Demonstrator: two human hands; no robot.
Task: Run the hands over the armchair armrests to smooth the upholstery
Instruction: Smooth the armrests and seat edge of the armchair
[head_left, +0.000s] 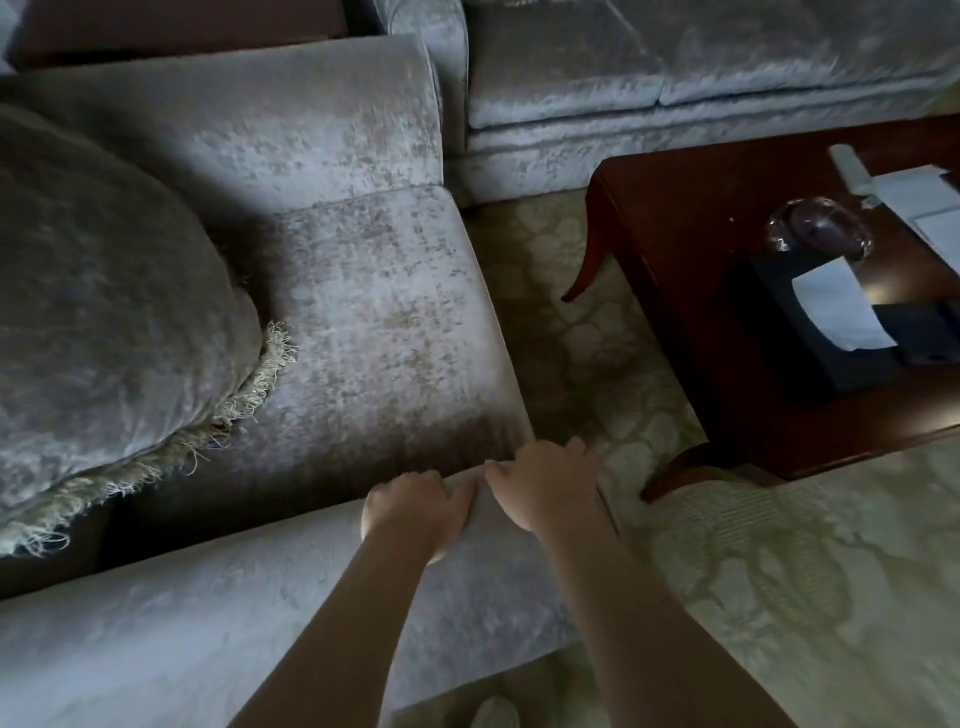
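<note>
Gripping velvet armrest (208, 623): left hand (415, 512), right hand (545, 488), fingers curled; patterned carpet (779, 571) beside.

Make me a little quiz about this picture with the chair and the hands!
1. True or false: the left hand and the right hand both rest on the near armrest.
2. What pokes out of the black box on the wooden table? A) a tissue B) a spoon C) a flower
3. Fill in: the cushion on the seat has a ___ edge.
Key: 1 true; 2 A; 3 fringed.
</note>
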